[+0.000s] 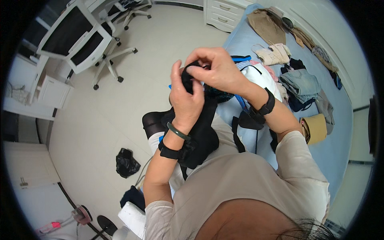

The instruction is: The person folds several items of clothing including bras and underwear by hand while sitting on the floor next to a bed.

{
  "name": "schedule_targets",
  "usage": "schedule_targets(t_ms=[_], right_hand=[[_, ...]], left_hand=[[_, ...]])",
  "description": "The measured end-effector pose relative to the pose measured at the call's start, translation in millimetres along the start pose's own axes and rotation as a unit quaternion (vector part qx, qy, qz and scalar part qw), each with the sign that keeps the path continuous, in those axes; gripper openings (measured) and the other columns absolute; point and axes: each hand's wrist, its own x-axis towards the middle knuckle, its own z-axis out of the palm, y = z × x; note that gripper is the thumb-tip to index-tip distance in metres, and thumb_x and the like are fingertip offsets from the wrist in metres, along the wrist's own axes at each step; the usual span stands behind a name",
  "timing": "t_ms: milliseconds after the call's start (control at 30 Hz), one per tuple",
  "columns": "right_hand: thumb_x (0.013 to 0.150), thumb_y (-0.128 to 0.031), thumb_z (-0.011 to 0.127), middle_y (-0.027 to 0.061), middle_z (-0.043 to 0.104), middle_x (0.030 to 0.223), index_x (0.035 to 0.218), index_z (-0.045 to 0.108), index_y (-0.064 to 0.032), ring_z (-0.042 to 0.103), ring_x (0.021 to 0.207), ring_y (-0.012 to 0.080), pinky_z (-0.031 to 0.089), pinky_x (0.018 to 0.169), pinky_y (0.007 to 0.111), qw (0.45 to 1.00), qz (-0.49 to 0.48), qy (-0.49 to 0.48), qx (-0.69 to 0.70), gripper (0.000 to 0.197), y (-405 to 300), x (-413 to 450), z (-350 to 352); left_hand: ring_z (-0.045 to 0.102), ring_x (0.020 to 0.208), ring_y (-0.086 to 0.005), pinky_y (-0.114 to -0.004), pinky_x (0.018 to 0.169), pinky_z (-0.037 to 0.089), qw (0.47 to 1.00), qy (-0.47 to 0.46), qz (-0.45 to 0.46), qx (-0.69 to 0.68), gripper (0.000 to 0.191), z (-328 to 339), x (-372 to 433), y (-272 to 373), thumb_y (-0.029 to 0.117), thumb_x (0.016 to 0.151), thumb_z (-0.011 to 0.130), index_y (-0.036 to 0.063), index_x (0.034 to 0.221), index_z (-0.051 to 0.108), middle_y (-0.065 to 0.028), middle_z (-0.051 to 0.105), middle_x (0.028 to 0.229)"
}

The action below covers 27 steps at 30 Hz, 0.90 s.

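Close together, my left hand (187, 97) and my right hand (217, 70) both grip a bunched part of a black cloth garment (188, 78). Its kind cannot be told. More black fabric (204, 138) hangs below onto my lap and left forearm; whether it is all one piece is unclear. A green bangle (178, 131) and a black strap (169, 151) circle my left wrist, and another black strap (268, 102) is around my right. Behind my right hand lies a heap with white cloth (261, 79) and a blue-striped piece.
On the blue bed (327, 165) lie folded jeans (300, 82), a yellow folded cloth (316, 129), brown trousers (267, 27) and a cream garment (273, 54). A black plastic bag (127, 163) rests on the floor. White office chairs (90, 39) stand at upper left.
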Motion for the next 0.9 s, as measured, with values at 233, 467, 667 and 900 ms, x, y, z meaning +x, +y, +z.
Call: schedule_targets(t_ms=[233,467,667,900], right_hand=[[0.077,-0.006,0.061,-0.0027,0.05,0.062,0.082,0.061,0.0015,0.043,0.057,0.0038,0.035,0.05,0.02,0.999,-0.009,0.016,0.035,0.009,4.1,3.4,-4.0],[0.078,-0.006,0.062,-0.0014,0.052,0.06,0.082,0.062,0.0008,0.043,0.055,0.0042,0.035,0.048,0.021,0.999,-0.012,-0.001,0.049,0.008,8.7,4.9,-11.5],[0.079,-0.008,0.063,-0.0023,0.051,0.06,0.083,0.062,0.0002,0.043,0.056,0.0041,0.035,0.05,0.021,0.999,-0.024,-0.007,0.036,0.009,8.7,6.1,-13.4],[0.08,-0.01,0.063,-0.0029,0.051,0.063,0.084,0.062,0.0007,0.043,0.058,0.0038,0.035,0.052,0.02,0.997,0.004,-0.01,0.071,0.011,16.9,3.1,-22.0]], left_hand=[[0.063,0.08,-0.015,-0.027,0.072,0.051,0.999,-0.037,-0.018,0.016,0.033,-21.1,0.2,-6.8,-0.001,0.088,0.045,-0.0039,0.12,0.047,-0.0116,0.063,0.098],[0.059,0.069,-0.0126,-0.025,0.063,0.05,0.962,-0.118,-0.186,-0.159,0.027,-43.6,6.1,5.0,0.01,0.094,0.041,-0.0046,0.113,0.053,-0.0066,0.06,0.084],[0.058,0.062,-0.0111,-0.024,0.06,0.048,0.966,-0.088,-0.201,-0.135,0.023,-52.5,8.5,2.2,0.014,0.095,0.044,-0.0028,0.104,0.056,-0.0036,0.059,0.07],[0.057,0.062,-0.009,-0.021,0.056,0.044,0.963,-0.087,-0.218,-0.13,0.023,-57.9,7.5,-3.2,0.022,0.092,0.055,-0.0005,0.093,0.059,-0.0013,0.057,0.071]])
